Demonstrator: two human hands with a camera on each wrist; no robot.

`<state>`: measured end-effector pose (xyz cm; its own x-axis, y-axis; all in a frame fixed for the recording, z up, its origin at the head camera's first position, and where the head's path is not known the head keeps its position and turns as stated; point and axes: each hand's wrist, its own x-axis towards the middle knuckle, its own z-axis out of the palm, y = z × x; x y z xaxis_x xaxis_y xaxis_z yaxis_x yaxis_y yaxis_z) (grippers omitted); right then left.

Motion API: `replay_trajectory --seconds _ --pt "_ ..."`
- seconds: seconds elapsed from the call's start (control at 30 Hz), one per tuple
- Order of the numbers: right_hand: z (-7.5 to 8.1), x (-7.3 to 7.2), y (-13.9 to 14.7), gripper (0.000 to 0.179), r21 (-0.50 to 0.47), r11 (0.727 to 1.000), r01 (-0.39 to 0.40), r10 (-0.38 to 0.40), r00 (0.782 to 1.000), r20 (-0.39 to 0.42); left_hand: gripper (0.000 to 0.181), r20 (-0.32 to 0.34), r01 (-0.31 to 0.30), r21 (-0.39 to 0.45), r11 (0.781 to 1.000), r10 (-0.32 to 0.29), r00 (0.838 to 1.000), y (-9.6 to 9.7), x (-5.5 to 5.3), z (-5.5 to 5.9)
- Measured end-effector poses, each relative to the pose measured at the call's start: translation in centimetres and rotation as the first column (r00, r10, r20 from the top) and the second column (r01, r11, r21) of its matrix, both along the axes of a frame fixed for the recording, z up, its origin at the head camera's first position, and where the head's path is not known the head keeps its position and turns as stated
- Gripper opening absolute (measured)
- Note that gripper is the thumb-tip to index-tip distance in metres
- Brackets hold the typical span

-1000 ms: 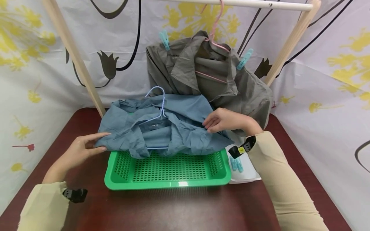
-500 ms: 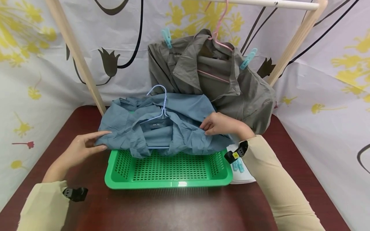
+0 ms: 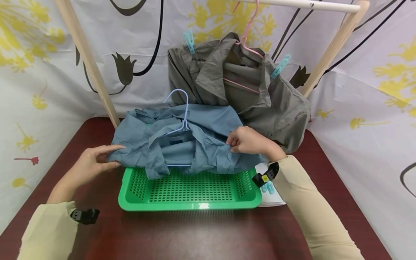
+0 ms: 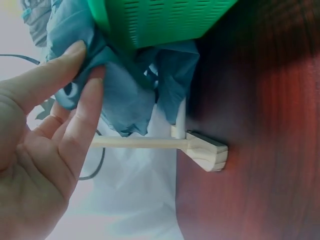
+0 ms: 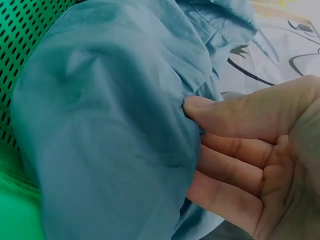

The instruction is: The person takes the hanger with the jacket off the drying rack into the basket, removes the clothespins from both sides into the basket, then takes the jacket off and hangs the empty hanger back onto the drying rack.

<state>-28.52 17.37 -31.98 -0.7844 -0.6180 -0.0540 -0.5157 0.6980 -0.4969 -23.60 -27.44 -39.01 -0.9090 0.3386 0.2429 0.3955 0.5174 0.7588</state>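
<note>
A blue shirt (image 3: 214, 155) lies over the back of a green basket (image 3: 191, 206), with a light blue hanger (image 3: 186, 112) in its collar, hook upward. At the shirt's left edge my left hand (image 3: 89, 166) pinches the cloth between thumb and fingers; the left wrist view shows the fold of cloth (image 4: 90, 65) between them. My right hand (image 3: 248, 140) pinches the shirt near its right shoulder. In the right wrist view the thumb presses on the blue cloth (image 5: 125, 130), with the other fingers partly behind it.
Behind, a grey shirt (image 3: 208, 81) hangs on a pink hanger (image 3: 248, 29) from a white rail (image 3: 292, 5), with a turquoise clothespin (image 3: 189, 41) at each shoulder. Right of the basket, a white tray (image 3: 274, 198) holds turquoise clothespins (image 3: 270, 187). A wooden post (image 3: 91, 68) stands at left.
My right hand has shifted slightly left and now pinches the shirt cloth. The hanger's hook has risen a little. My left hand keeps its place.
</note>
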Motion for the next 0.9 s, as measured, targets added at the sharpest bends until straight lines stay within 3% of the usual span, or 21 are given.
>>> replay_trajectory --seconds 0.2,0.33,0.43,0.63,0.73,0.9 --pt "0.5 0.3 0.1 0.017 -0.003 1.0 0.006 -0.006 0.999 -0.049 0.043 -0.049 -0.006 -0.048 0.999 0.004 0.999 0.1 0.2 1.2" --pt "1.1 0.4 0.4 0.016 -0.018 1.0 0.013 -0.014 0.997 -0.082 0.04 -0.04 -0.014 0.004 1.0 0.014 0.999 0.5 0.4 2.4" --pt "1.9 0.3 0.8 0.016 -0.027 1.0 0.004 -0.007 0.994 -0.108 0.038 -0.044 -0.022 0.033 0.999 0.023 0.999 0.9 0.4 3.6" --pt "4.0 -0.1 1.4 0.017 -0.028 1.0 -0.007 0.003 0.99 -0.14 0.021 -0.137 -0.114 0.005 0.993 0.113 0.984 2.3 -0.5 6.3" --pt "5.2 -0.2 1.6 0.015 -0.036 0.999 -0.013 0.007 0.986 -0.167 0.017 -0.163 -0.13 0.012 0.991 0.131 0.978 3.0 -1.1 7.8" --pt "7.3 -0.3 2.0 0.014 -0.051 0.999 -0.006 -0.006 0.975 -0.224 0.021 -0.28 -0.073 -0.06 0.996 0.053 0.958 3.8 -1.9 10.4"
